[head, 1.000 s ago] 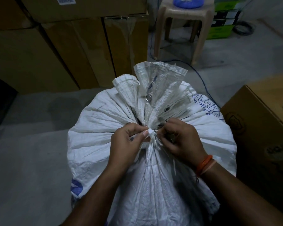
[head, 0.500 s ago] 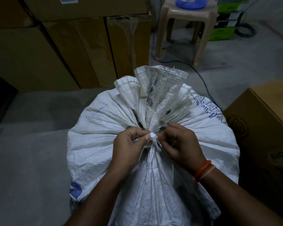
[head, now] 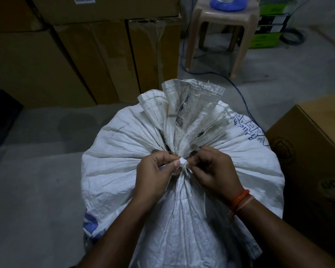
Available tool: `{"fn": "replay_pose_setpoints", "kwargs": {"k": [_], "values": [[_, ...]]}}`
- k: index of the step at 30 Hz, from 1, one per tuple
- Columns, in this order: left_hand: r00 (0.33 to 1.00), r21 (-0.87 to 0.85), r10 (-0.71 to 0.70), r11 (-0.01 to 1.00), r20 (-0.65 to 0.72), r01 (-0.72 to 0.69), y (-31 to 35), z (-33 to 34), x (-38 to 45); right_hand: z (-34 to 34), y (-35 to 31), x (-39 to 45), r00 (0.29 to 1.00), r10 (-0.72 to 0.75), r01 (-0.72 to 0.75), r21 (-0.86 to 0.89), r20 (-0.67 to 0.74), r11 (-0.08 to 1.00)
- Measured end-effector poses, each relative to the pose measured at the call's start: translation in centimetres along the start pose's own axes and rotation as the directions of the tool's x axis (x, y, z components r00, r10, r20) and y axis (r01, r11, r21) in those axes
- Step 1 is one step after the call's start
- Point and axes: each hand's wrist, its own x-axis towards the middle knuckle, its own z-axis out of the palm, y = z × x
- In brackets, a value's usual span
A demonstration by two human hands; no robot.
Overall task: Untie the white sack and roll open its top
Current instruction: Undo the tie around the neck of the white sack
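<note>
1. Head view: a full white sack (head: 124,171) stands upright on the grey floor (head: 31,190), in the middle of the frame, directly below the camera.
2. The sack's top is still gathered into a tight neck, and a small white knot (head: 182,162) sits at the gather. Pleats radiate outward from it in all directions.
3. Beyond the knot the loose mouth of the sack (head: 191,97) fans upward and away from the person. 2 metal eyelets show in this flap; the nearer eyelet (head: 179,121) is clearly visible.
4. Left hand (head: 153,175): fingers curled, thumb and forefinger pinched on the left side of the knot, touching it.
5. Right hand (head: 215,171): fingers curled, fingertips pinched on the tie at the right side of the knot. An orange band (head: 240,200) is around the right wrist.
6. Both forearms enter from the bottom edge and rest over the near face of the sack.
7. Blue printing (head: 248,128) is on the sack's far right shoulder; a blue patch (head: 90,223) marks its lower left side.
8. Surroundings: stacked cardboard boxes (head: 97,55) behind the sack at left; another cardboard box (head: 307,161) just beside the sack at right; a beige plastic stool (head: 220,22) well behind, carrying a blue object (head: 228,4); a blue cable (head: 240,89) runs along the floor from the stool toward the sack.
</note>
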Motion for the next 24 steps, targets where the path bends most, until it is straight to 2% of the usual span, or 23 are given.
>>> {"fn": "replay_pose_setpoints", "kwargs": {"k": [8,16,24], "values": [[0.999,0.055,0.024,0.998,-0.027,-0.022,-0.1,0.1,-0.2,-1.0,0.2,1.1,0.972,0.186,-0.211,0.186,0.144,0.96],[1.0,0.01,0.026,1.0,-0.008,-0.026,-0.1,-0.2,-0.1,-2.5,-0.2,0.9,0.977,0.149,-0.169,0.128,0.152,0.977],[1.0,-0.003,0.007,1.0,0.0,-0.007,0.1,-0.3,0.3,-1.6,0.1,0.8,0.982,0.146,-0.169,0.21,0.123,0.963]]}}
